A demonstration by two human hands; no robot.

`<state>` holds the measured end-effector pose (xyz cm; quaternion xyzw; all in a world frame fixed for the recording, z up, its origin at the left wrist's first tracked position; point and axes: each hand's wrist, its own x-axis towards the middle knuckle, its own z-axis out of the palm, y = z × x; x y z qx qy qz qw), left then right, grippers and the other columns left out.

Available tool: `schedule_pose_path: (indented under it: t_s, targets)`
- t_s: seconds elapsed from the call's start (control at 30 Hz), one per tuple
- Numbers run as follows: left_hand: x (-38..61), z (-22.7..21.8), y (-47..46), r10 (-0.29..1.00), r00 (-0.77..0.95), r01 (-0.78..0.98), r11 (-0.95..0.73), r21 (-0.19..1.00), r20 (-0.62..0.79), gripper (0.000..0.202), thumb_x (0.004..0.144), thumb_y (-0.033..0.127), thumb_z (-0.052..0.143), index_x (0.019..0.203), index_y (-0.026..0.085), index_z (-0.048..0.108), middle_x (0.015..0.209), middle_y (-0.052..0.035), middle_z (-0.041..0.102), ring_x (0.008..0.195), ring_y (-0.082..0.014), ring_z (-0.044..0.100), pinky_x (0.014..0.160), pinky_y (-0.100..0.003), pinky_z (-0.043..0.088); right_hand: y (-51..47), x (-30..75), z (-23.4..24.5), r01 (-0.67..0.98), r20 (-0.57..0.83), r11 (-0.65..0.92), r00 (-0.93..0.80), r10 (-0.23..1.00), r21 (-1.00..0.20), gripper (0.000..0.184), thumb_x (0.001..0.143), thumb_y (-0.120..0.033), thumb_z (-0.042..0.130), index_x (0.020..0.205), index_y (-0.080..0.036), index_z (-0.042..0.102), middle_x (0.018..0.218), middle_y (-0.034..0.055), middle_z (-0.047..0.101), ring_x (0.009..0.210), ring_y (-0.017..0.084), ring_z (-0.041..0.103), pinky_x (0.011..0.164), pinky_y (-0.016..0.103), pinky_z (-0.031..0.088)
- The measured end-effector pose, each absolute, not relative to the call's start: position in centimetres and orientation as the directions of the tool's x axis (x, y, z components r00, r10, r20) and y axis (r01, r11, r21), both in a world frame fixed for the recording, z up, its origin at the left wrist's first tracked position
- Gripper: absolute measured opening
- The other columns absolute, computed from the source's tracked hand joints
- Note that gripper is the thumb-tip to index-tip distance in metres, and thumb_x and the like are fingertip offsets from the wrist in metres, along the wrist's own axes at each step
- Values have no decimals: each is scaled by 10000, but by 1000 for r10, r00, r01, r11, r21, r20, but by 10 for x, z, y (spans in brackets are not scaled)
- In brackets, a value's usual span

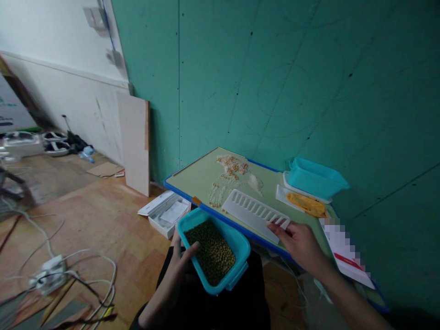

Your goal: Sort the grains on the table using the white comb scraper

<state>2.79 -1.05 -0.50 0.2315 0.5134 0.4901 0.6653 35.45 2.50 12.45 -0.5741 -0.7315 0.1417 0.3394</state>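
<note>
Gripping the tub (pixel 234 238) by its left rim, thumb over the top, the left hand (pixel 180 262) is holding it just off the near edge of the table (pixel 195 178), below the scraper's left end. The tub's long axis is slanting from upper left to lower right; green and tan beans (pixel 215 254) are filling its lower part. Mixed grain (pixel 233 165) is spreading over the table's left half, from near the far edge toward the near edge. To its right, the scraper (pixel 250 219) is lying just inside the near edge, its long axis running nearly parallel to that edge. Its free left end is pointing toward the table's left corner, with stray grain sitting just beside it; its slotted side is facing the far edge. The main spread is thus lying beyond and left of the scraper, away from the right hand (pixel 300 238), which is pinching the right end. Farther right, an orange bundle (pixel 305 205) and a bin (pixel 316 178) are resting by the far edge.
</note>
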Motion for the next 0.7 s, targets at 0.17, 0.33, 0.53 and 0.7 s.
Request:
schedule_pose_path:
  t_s: [0.17,0.33,0.53,0.7]
  targets:
    - [25,-1,-9,879,-13,-460,419,783,-478,1037,882,607,855,1717,478,255,1633,-173,598,1237,-444,781,875,-554,693,19,353,124,718,298,318,-161,941,-619,595,1018,-687,634,775,-194,864,650,62,764,597,235,701,575,294,557]
    - [20,-5,-4,868,-48,-493,409,768,-494,1029,849,592,885,1692,441,316,1515,-172,672,1156,-428,815,889,-545,690,22,347,125,723,347,327,-127,929,-609,600,1016,-691,633,779,-190,865,646,69,768,585,233,701,592,298,565]
    - [17,-1,-3,870,-83,-494,387,778,-485,965,864,548,871,1668,385,363,1509,-177,686,1230,-426,795,938,-519,688,34,335,127,751,372,319,-105,922,-578,646,1007,-723,613,703,-187,807,601,72,738,552,222,662,547,296,516]
    - [11,4,-4,869,-84,-476,396,786,-488,977,839,602,878,1649,375,379,1484,-188,697,1231,-459,787,932,-553,688,33,320,133,731,391,334,-100,915,-595,659,995,-737,595,615,-216,732,528,52,661,521,209,628,528,291,484]
